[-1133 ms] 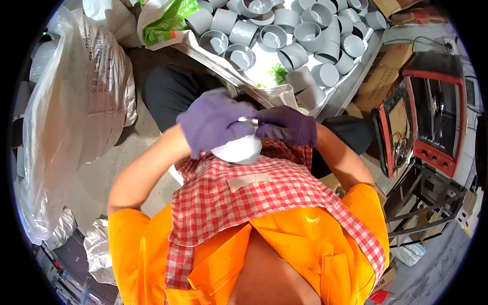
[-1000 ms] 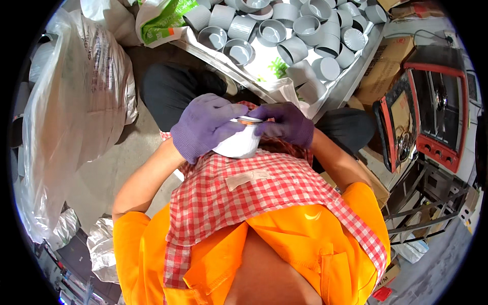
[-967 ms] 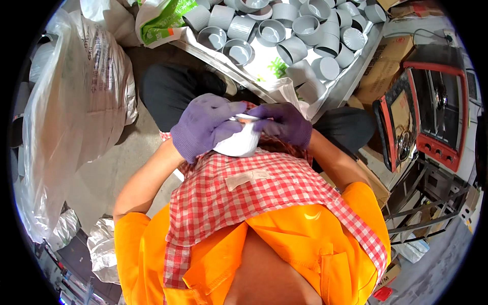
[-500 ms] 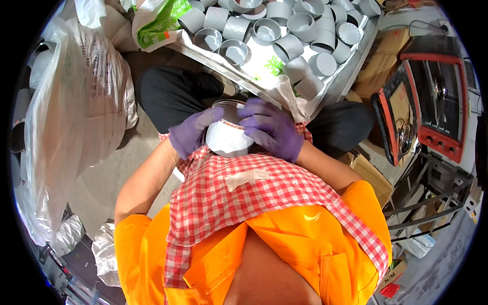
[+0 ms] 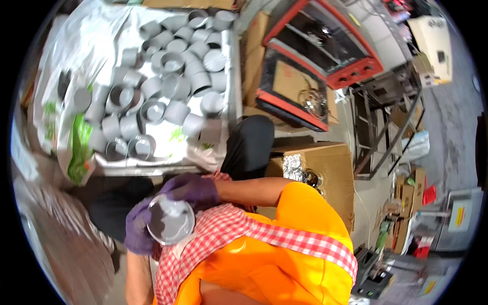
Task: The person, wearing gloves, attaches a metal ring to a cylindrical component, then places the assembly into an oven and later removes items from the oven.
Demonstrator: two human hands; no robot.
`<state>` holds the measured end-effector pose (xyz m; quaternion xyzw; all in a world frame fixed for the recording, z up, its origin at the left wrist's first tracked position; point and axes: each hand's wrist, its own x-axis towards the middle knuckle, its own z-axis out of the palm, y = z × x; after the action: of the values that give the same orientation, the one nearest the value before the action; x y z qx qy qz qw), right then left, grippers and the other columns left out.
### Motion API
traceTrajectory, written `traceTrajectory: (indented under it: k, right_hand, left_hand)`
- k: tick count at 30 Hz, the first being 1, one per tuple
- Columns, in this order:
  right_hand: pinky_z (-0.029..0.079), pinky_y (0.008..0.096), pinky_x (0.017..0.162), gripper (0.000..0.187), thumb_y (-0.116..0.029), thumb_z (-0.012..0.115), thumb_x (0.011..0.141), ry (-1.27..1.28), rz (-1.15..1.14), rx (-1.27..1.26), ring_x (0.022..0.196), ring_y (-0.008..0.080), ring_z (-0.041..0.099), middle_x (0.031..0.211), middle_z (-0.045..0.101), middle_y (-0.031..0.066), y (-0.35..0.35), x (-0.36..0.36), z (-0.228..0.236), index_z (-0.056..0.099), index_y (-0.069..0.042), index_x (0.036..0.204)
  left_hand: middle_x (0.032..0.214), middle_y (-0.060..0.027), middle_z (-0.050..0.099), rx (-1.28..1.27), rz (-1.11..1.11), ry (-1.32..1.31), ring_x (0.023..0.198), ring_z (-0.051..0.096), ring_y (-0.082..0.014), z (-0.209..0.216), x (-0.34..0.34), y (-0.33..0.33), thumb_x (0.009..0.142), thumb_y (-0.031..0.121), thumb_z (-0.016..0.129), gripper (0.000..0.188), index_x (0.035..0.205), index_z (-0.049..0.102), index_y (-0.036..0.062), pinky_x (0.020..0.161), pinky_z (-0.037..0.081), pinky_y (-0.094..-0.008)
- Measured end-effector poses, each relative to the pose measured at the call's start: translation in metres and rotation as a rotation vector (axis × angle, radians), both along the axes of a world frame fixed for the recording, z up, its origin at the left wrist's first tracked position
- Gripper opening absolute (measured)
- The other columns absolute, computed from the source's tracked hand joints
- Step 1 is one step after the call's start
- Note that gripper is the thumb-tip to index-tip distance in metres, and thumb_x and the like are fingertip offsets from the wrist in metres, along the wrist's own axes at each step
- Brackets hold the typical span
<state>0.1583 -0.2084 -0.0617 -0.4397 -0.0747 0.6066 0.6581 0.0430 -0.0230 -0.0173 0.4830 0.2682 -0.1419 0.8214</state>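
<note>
A round grey ramekin-like cup (image 5: 172,223) is in front of my apron, its open mouth facing up at me and its inside glossy. My left hand (image 5: 138,227), in a purple glove, grips its left side with the fingers around the wall. My right hand (image 5: 192,190), gloved the same way, holds the far edge of the cup; some of its fingertips are hidden. Beyond my knees, many similar grey cups (image 5: 176,86) lie jumbled, upright or tipped, on white plastic sheeting (image 5: 109,33) in a large shallow tray (image 5: 233,76).
To the right of the tray stands a red toaster oven (image 5: 351,76) with its door down. Nearer to me is an open cardboard box (image 5: 333,173) with foil and shiny metal pieces. A dark metal rack (image 5: 363,168) stands farther right, and a clear plastic bag (image 5: 66,223) is at the left.
My view has swung to the right, bringing the oven and box closer to the middle. The cup has tilted so its inside faces me; both hands still hold it.
</note>
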Motion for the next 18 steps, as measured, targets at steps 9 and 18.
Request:
traceTrajectory:
  k: [9, 18]
  right_hand:
    - [0.045, 0.0256, 0.078, 0.032, -0.014, 0.071, 0.071, -0.138, 0.244, 0.264, 0.084, 0.0107, 0.058, 0.092, 0.066, 0.0051, -0.021, 0.003, 0.025, 0.067, 0.001, 0.099]
    - [0.048, 0.0216, 0.063, 0.031, -0.011, 0.055, 0.086, -0.417, -0.064, 0.037, 0.074, 0.0094, 0.056, 0.095, 0.058, 0.0045, -0.008, 0.006, 0.009, 0.054, -0.003, 0.116]
  left_hand:
    - [0.098, -0.0135, 0.063, 0.111, -0.321, -0.215, 0.094, 0.058, -0.0224, 0.018, -0.003, -0.002, 0.062, 0.011, 0.073, 0.031, 0.089, 0.067, -0.0040, 0.084, 0.043, -0.0324]
    - [0.113, -0.0161, 0.058, 0.701, -0.098, -0.210, 0.110, 0.051, -0.0257, 0.059, -0.006, 0.011, 0.076, 0.022, 0.060, 0.043, 0.107, 0.061, -0.0072, 0.097, 0.035, -0.0354]
